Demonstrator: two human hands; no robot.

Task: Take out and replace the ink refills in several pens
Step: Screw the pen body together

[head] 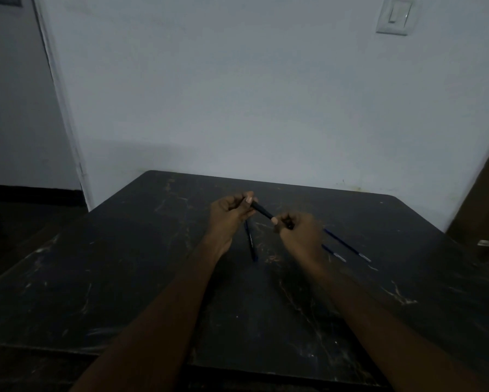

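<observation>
Both hands, left and right, clamped on opposite ends of one dark pen, held above worktop. Risk: twisting askew in dim light, dropping a loose part. Below left hand, another pen; just right of right hand, two refills.

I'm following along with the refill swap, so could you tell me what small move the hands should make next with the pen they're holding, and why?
Probably twist the two ends apart to unscrew the barrel. The left hand and right hand each pinch one end of the dark pen, held above the table and apparently in one piece. Another pen and two thin blue sticks, probably refills, lie on the table.
</observation>
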